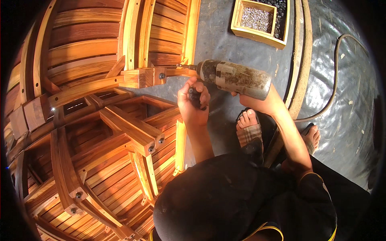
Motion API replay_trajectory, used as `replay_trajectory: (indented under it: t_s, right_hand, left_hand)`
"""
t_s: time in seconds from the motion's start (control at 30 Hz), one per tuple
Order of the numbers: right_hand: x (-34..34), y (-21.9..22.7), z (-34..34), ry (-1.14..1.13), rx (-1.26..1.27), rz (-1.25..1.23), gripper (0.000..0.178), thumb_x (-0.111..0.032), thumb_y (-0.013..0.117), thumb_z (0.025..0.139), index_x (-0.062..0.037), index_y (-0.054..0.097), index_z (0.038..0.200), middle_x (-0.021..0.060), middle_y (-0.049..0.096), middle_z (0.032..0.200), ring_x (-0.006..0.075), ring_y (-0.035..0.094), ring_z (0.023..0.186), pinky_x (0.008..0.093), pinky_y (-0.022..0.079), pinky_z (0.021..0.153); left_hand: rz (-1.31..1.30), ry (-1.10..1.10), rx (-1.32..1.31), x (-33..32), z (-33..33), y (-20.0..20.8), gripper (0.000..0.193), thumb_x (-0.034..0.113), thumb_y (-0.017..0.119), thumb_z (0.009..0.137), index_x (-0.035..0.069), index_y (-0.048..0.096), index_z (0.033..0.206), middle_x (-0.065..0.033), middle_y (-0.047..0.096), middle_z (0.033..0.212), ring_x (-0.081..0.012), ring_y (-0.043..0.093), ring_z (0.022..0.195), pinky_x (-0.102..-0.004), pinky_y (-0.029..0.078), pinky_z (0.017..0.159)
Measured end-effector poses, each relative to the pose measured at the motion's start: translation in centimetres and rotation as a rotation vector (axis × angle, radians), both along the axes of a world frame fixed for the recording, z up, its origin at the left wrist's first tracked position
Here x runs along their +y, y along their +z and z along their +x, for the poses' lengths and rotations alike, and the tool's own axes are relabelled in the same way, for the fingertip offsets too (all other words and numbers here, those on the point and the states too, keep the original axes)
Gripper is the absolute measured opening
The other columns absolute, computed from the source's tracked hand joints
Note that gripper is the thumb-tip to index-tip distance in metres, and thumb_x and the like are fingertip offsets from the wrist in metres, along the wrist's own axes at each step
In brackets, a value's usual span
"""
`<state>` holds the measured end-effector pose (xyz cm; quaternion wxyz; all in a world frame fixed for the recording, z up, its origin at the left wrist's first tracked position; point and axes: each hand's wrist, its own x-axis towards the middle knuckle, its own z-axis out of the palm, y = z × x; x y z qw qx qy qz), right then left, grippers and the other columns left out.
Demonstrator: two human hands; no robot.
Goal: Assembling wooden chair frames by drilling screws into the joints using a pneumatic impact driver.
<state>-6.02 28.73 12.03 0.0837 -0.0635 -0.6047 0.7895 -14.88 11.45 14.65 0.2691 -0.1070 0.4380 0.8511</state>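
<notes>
My right hand [257, 103] is wrapped round the handle of a worn, stained power driver [237, 78], mostly below its body. The driver lies level, its bit [183, 66] pointing left at the wooden frame; whether the tip touches wood or a screw I cannot tell. Just under the driver's nose, my left hand [193, 102] is turned up with fingers curled round several small black round feet [195, 95]. Beside it on the left, a slatted wooden furniture piece [86, 56] has square leg ends, one bearing a black foot [162, 75] with a screw at its centre.
A wooden box [257, 37] at the top holds small silver screws [257, 19] and black feet [277, 8]. More slatted furniture [108, 160] fills the lower left. Wooden poles [302, 60] run along the dark sheet-covered floor [341, 132], where a hose [335, 80] curves. My sandalled feet stand below the driver.
</notes>
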Motion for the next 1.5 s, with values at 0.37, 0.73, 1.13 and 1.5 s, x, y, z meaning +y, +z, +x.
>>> replay_trajectory:
  t_s: [0.37,0.73,1.13,1.5]
  right_hand:
    - [1.5,0.0,0.3,0.147,0.153,0.115,0.021,0.001,0.065,0.059,0.0033,0.058,0.078,0.0033,0.059,0.066,0.0038,0.043,0.064,0.0250,0.044,0.056]
    - [1.1,-0.3,0.3,0.158,0.123,0.113,0.021,0.001,0.060,0.053,0.0036,0.054,0.072,0.0113,0.056,0.060,0.0125,0.044,0.053,0.0294,0.043,0.053]
    - [0.1,0.0,0.0,-0.008,0.279,0.177,0.022,0.000,0.061,0.051,0.0020,0.053,0.072,0.0117,0.055,0.060,0.0163,0.046,0.051,0.0287,0.042,0.052]
    - [0.6,0.4,0.7,0.054,0.048,0.208,0.030,-0.002,0.064,0.050,-0.0031,0.059,0.080,0.0088,0.060,0.078,0.0263,0.054,0.076,0.0343,0.040,0.077]
  left_hand:
    - [-0.077,0.061,0.079,0.8,0.2,4.1,0.027,0.032,0.043,0.093,0.009,0.052,0.084,0.0006,0.041,0.058,-0.0085,0.029,0.039,-0.0225,0.022,0.037]
    - [-0.240,0.115,0.122,0.5,-0.7,4.0,0.025,0.035,0.050,0.091,0.011,0.054,0.084,0.0028,0.040,0.056,-0.0060,0.030,0.038,-0.0194,0.023,0.033]
    - [-0.217,0.148,0.274,1.0,-0.1,4.3,0.029,0.031,0.042,0.095,0.003,0.049,0.101,-0.0012,0.040,0.062,-0.0080,0.032,0.041,-0.0204,0.023,0.035]
    - [0.118,0.093,-0.019,0.8,0.2,4.8,0.031,0.038,0.042,0.093,0.008,0.050,0.098,0.0019,0.039,0.062,-0.0081,0.029,0.042,-0.0213,0.022,0.035]
